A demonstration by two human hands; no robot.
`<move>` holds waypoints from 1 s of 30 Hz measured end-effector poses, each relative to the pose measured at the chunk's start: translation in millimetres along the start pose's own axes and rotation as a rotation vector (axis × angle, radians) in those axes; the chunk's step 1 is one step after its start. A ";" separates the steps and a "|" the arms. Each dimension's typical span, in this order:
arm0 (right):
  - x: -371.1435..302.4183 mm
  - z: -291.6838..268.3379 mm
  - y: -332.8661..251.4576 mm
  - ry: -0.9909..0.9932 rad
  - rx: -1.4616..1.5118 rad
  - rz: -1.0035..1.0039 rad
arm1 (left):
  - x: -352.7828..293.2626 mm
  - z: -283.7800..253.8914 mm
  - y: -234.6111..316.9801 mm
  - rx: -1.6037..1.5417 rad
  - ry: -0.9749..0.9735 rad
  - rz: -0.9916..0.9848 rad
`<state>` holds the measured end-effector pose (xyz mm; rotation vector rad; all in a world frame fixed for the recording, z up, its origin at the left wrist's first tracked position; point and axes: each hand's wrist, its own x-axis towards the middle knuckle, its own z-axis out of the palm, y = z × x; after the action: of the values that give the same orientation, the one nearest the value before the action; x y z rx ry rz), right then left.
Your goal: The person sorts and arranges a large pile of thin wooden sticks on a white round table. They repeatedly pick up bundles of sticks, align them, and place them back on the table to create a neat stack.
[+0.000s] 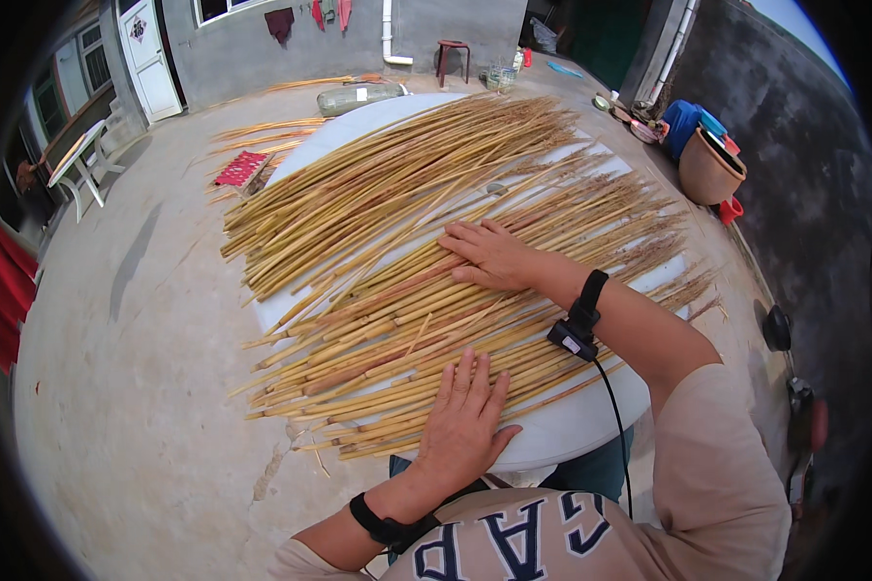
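Long yellow-brown stalks with feathery seed heads lie side by side on a round white table (572, 426). A near layer of stalks (358, 360) is spread out under my hands. Behind it, a thicker pile of stalks (358, 189) lies slanted the same way, seed heads to the right. My left hand (463, 416) rests flat on the nearest stalks, fingers stretched forward. Farther back, my right hand (494, 254) lies on the upper edge of the near layer, its fingers extended to the left. Neither hand grips a stalk.
More stalks (271, 131) lie on the ground beyond the table, beside a red patterned stool seat (242, 168) and a greenish wrapped bundle (358, 98). A clay pot (709, 169) stands by the right wall. A white folding table (82, 160) is at far left. A cable (613, 412) hangs from my right wrist.
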<state>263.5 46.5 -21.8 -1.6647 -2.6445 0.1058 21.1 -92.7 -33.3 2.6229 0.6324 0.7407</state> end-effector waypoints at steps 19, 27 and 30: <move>-188.2 -14.1 -88.6 0.077 0.107 0.079 | -5.7 8.0 11.7 0.174 0.026 0.053; -236.1 18.5 -97.5 0.181 0.041 0.185 | -8.4 -30.1 23.3 0.149 -0.231 -0.024; -237.3 23.0 -96.0 0.217 0.044 0.189 | 17.8 -68.6 7.3 0.268 -0.311 -0.028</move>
<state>278.8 -209.8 -32.8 -1.7956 -2.3111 -0.0147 -1.2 -76.3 32.3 2.8797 0.7145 0.2406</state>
